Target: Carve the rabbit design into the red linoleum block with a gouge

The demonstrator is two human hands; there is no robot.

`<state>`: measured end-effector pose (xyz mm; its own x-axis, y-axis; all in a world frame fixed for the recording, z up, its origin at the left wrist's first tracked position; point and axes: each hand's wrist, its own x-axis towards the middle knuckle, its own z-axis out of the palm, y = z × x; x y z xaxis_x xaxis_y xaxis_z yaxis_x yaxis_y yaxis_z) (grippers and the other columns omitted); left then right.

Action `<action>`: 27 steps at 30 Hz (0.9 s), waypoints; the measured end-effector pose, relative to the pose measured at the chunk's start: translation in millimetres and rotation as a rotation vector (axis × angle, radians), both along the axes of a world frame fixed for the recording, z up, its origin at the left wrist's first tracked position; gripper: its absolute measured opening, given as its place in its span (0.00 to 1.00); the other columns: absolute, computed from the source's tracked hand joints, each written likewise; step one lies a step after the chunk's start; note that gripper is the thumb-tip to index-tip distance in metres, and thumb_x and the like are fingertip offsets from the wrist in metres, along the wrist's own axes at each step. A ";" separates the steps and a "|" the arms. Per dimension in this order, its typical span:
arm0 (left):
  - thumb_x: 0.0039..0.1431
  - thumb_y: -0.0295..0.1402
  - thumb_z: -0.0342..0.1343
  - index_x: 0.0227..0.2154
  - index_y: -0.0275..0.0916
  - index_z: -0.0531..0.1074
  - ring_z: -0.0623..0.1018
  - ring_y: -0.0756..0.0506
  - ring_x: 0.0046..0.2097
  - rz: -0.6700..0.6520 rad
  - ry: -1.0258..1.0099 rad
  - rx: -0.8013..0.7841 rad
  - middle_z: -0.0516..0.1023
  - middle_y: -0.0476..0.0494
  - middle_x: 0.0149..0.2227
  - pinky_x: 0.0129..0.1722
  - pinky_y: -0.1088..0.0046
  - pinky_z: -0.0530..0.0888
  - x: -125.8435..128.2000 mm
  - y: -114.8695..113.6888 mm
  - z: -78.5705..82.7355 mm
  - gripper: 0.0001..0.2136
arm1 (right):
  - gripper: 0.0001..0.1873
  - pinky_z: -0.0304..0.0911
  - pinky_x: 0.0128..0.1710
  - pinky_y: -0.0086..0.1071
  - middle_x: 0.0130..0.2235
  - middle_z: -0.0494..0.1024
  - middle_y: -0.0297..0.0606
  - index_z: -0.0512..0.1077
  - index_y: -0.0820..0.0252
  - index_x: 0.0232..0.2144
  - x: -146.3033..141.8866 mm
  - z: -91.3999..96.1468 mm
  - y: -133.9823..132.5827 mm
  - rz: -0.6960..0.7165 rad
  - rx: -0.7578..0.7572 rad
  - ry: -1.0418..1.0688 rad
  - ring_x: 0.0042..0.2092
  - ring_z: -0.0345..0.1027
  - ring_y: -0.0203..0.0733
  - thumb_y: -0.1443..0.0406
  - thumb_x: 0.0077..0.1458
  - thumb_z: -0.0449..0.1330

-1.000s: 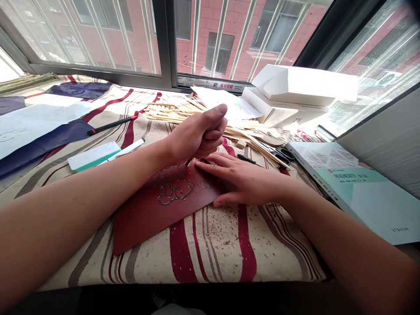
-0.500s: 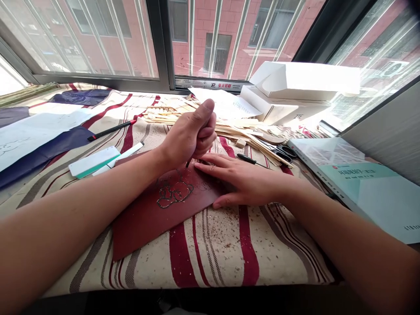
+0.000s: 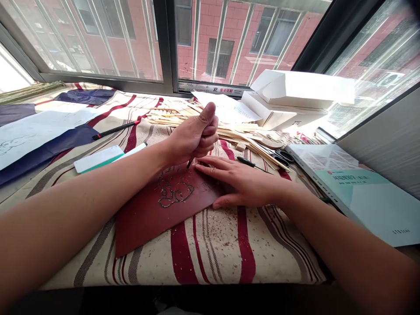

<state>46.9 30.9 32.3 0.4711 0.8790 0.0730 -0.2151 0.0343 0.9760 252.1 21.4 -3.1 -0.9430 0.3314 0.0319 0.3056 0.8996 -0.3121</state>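
Note:
A reddish-brown carving board (image 3: 147, 227) lies at a slant on the striped cloth, with a cartoon-like outline cut into its surface. My left hand (image 3: 200, 133) is closed in a fist, thumb up, around a carving tool (image 3: 189, 164). Only the tool's dark lower end shows under the fist, close to the board at the top of the outline; its handle is hidden. Spread flat, my right hand (image 3: 236, 179) rests on the board's right part, fingertips near the tool and thumb at the near edge. Nothing is held in it.
Fine shavings (image 3: 226, 238) dot the striped cloth (image 3: 157, 262). Behind lie wooden strips (image 3: 177, 116), scissors (image 3: 282, 158) and a black-handled tool (image 3: 246, 162). A book (image 3: 361, 188) is at right, white boxes (image 3: 295, 100) by the window, and a pen (image 3: 114, 130) at left.
The view has shifted slightly. My left fist, with the carving tool, stays near the top of the outline, and my right hand keeps its place on the board.

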 end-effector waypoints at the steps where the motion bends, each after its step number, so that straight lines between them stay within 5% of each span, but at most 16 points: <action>1: 0.79 0.49 0.41 0.18 0.42 0.55 0.48 0.56 0.15 0.048 -0.001 0.030 0.49 0.57 0.14 0.15 0.79 0.47 2.4 -1.6 -1.1 0.30 | 0.50 0.51 0.76 0.58 0.80 0.50 0.58 0.52 0.65 0.79 0.3 0.0 -0.3 -0.007 -0.001 -0.001 0.79 0.47 0.60 0.45 0.67 0.62; 5: 0.78 0.41 0.50 0.17 0.42 0.55 0.51 0.56 0.16 0.277 -0.052 0.210 0.51 0.56 0.13 0.15 0.76 0.50 11.6 -11.0 -7.3 0.29 | 0.48 0.52 0.76 0.58 0.80 0.49 0.55 0.52 0.59 0.79 1.5 0.6 -2.6 -0.020 -0.024 0.014 0.80 0.46 0.60 0.45 0.68 0.62; 9: 0.75 0.45 0.53 0.17 0.43 0.53 0.51 0.55 0.15 0.424 -0.166 0.205 0.51 0.57 0.14 0.14 0.75 0.49 8.3 -13.4 -10.3 0.29 | 0.49 0.51 0.76 0.57 0.81 0.47 0.55 0.51 0.61 0.79 1.2 1.1 -3.7 -0.032 -0.049 0.006 0.80 0.44 0.60 0.46 0.68 0.62; 14: 0.78 0.51 0.45 0.17 0.41 0.56 0.48 0.56 0.14 0.013 -0.061 -0.005 0.49 0.58 0.13 0.14 0.80 0.49 -7.6 -2.7 -3.2 0.31 | 0.49 0.50 0.76 0.60 0.80 0.48 0.57 0.52 0.60 0.79 1.2 0.0 -2.5 -0.040 -0.047 0.007 0.80 0.45 0.62 0.46 0.67 0.63; 19: 0.78 0.54 0.39 0.17 0.41 0.56 0.46 0.57 0.13 -0.068 -0.033 -0.061 0.47 0.58 0.13 0.13 0.80 0.47 -10.4 2.2 2.1 0.33 | 0.49 0.51 0.76 0.58 0.80 0.49 0.56 0.51 0.60 0.79 1.6 -0.9 -2.2 -0.031 -0.034 0.005 0.80 0.45 0.61 0.45 0.67 0.62; 27: 0.76 0.50 0.50 0.16 0.43 0.55 0.53 0.56 0.15 0.469 -0.109 0.256 0.51 0.56 0.13 0.13 0.75 0.50 11.4 -13.6 -11.2 0.30 | 0.49 0.50 0.76 0.58 0.80 0.46 0.56 0.50 0.61 0.79 0.9 2.3 -2.9 -0.010 -0.040 -0.007 0.80 0.44 0.60 0.46 0.68 0.61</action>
<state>58.3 17.3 21.1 0.0107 0.9408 0.3389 -0.2502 -0.3256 0.9118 253.0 18.5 -0.8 -0.9397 0.3417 0.0115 0.3169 0.8833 -0.3454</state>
